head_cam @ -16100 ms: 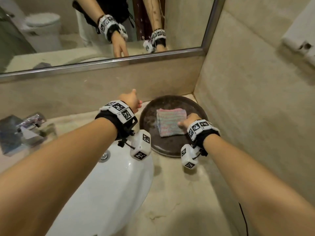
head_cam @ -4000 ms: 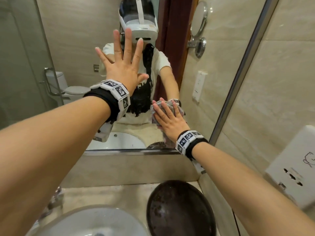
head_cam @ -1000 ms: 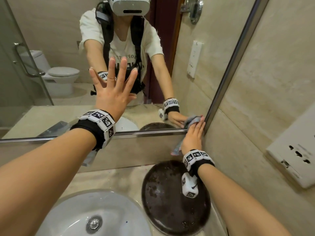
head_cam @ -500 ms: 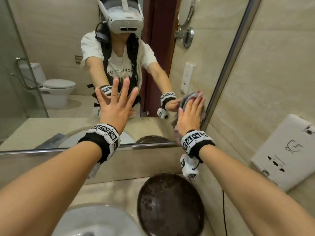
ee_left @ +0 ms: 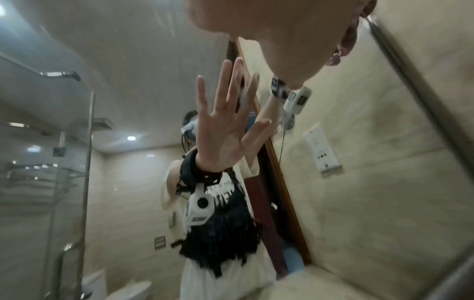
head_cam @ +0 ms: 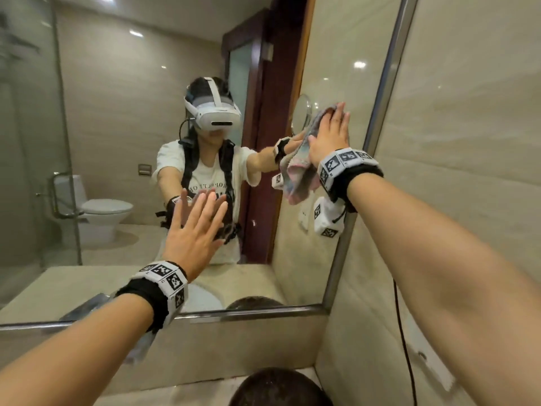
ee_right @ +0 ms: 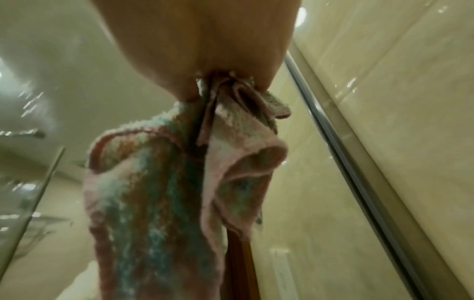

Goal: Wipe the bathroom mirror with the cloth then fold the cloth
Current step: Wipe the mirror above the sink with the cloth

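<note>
A large wall mirror [head_cam: 123,142] with a metal frame fills the head view. My right hand [head_cam: 330,136] lies flat with straight fingers and presses a striped pink, blue and brown cloth [head_cam: 298,174] against the glass near the frame's right edge. The cloth [ee_right: 153,182] hangs in loose folds below the palm in the right wrist view. My left hand [head_cam: 196,227] is spread flat on the mirror lower left, holding nothing. The left wrist view shows that palm's reflection, fingers straight.
A dark round tray [head_cam: 278,388] sits on the beige counter [head_cam: 175,394] below the mirror, in the corner by the tiled right wall [head_cam: 468,142]. A black cable [head_cam: 405,347] runs down that wall. The mirror reflects a person, a toilet and a glass shower screen.
My right hand has slid the cloth up the mirror's right side, from the bottom frame a second ago to well above it. The left hand stays flat on the glass.
</note>
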`<state>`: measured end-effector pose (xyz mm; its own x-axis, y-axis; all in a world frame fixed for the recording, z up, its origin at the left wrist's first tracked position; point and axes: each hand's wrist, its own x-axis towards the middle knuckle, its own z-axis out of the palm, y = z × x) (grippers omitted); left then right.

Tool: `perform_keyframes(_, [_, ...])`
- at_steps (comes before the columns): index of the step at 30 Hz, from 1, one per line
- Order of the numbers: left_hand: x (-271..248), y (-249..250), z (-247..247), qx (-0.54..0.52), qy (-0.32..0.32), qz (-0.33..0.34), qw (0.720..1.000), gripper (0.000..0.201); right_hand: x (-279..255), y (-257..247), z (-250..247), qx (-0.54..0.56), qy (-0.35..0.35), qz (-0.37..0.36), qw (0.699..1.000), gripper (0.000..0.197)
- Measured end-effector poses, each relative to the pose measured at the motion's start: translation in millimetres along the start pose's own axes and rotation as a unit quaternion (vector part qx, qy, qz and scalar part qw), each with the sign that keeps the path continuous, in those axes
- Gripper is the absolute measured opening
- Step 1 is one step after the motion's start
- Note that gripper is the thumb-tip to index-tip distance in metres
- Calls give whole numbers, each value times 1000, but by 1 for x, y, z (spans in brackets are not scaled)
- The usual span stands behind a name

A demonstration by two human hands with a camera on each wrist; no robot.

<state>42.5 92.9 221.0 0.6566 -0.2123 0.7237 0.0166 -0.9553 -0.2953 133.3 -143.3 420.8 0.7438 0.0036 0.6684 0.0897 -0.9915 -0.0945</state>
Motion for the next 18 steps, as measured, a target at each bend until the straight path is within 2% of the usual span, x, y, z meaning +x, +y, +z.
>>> perform_keyframes(3, [36, -13, -27, 10, 31, -5, 999, 68, 18, -6, -24, -2, 10, 19, 1000, 74])
perform_keyframes(7, [93, -20, -75, 18, 57, -37, 998, 63, 22, -14, -31, 17, 23, 27, 999, 72])
perform_keyframes(11, [144, -21, -111, 33, 80, -59, 994, 66, 35, -16, -47, 49, 32, 8, 998, 71])
perform_keyframes(15, [172, -21, -131, 24, 101, -73, 992, 65, 58, -29, -75, 50, 58, -17, 997, 71])
perform_keyframes(18, [179, -30, -140, -20, 106, -98, 989, 61, 67, -42, -83, 66, 69, -20, 995, 72])
